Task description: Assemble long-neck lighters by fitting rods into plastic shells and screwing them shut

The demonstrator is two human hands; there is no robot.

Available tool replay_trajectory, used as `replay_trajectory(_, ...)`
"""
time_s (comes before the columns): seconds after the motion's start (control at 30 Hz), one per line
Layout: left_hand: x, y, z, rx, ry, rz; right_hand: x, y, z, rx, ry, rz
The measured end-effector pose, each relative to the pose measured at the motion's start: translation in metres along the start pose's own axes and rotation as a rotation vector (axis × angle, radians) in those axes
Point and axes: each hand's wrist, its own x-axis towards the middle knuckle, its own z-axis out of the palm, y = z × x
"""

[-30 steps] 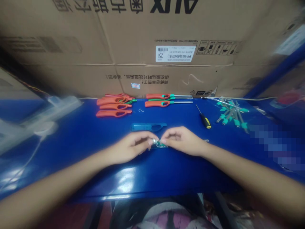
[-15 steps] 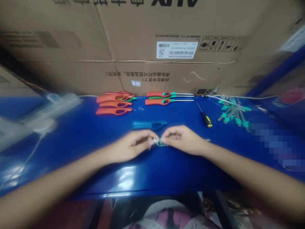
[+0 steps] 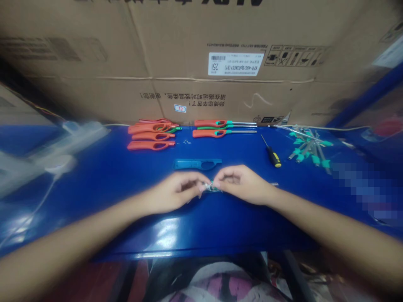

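Note:
Low over the middle of the blue table, my left hand (image 3: 179, 191) and my right hand (image 3: 241, 184) meet fingertip to fingertip. Both are pinched closed on a partly assembled lighter (image 3: 215, 188), where small whitish and green parts show between the fingers. Most of it is covered by my hands. A short metal tip (image 3: 275, 184) sticks out beyond my right wrist; whether it belongs to the same piece I cannot tell. Just behind my hands lies a blue lighter casing half (image 3: 192, 164) with a trigger opening.
Several orange lighter casings (image 3: 151, 145) lie at the back left, beside finished-looking lighters (image 3: 209, 133) with metal tubes. Further right are a black-yellow screwdriver (image 3: 272, 156) and a pile of metal tubes with green ends (image 3: 310, 149). A power strip (image 3: 72, 144) is at left; cardboard (image 3: 176, 50) stands behind.
My hands stay nearly in place, fingers shifting slightly over the small parts. The view tilts a little; the objects on the table have not moved.

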Motion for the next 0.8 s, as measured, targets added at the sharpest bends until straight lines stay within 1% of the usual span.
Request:
replay_trajectory(0.47,0.0008,-0.0034,0.0013,-0.039,0.013,-0.058,-0.0005,0.0016,-0.0012,-0.029,-0.004,0.003)
replay_trajectory(0.8,0.0006,-0.0040,0.0024,-0.052,0.025,-0.064,0.0002,0.0039,-0.0001,-0.031,0.004,-0.006)
